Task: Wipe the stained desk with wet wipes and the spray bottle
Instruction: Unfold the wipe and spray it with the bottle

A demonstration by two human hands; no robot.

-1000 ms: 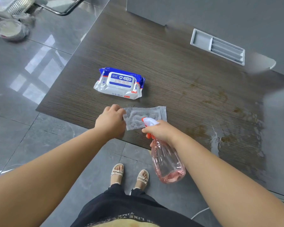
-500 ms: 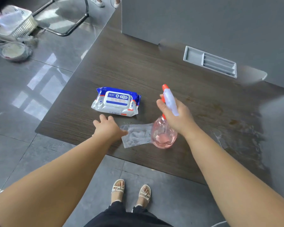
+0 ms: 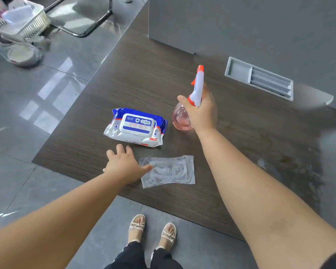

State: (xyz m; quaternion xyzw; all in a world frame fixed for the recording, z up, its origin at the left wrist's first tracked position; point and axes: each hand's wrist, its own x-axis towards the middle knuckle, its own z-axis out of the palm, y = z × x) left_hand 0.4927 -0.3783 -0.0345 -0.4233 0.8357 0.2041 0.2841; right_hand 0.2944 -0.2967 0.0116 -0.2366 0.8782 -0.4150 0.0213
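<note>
A dark wood-grain desk (image 3: 147, 78) carries a blue and white pack of wet wipes (image 3: 136, 127). In front of it lies one flat wet wipe (image 3: 171, 171). My left hand (image 3: 124, 166) rests on the desk with fingers spread, its thumb touching the wipe's left edge. My right hand (image 3: 202, 111) grips the neck of a pink spray bottle (image 3: 180, 118) with a white and orange head, standing upright just right of the pack. Brown stains and wet patches (image 3: 287, 162) spread over the desk's right side.
A grey partition (image 3: 241, 22) stands along the desk's back, with a grey cable tray (image 3: 260, 79) set into the top. On the tiled floor at left are a white basket (image 3: 25, 20), a bowl (image 3: 21, 55) and a chair base (image 3: 89, 26). My sandalled feet (image 3: 153, 230) stand below the desk edge.
My right hand has carried the spray bottle up from the desk's front edge, over the wipe, to a spot beside the wipes pack. My left hand has opened and spread at the wipe's left edge.
</note>
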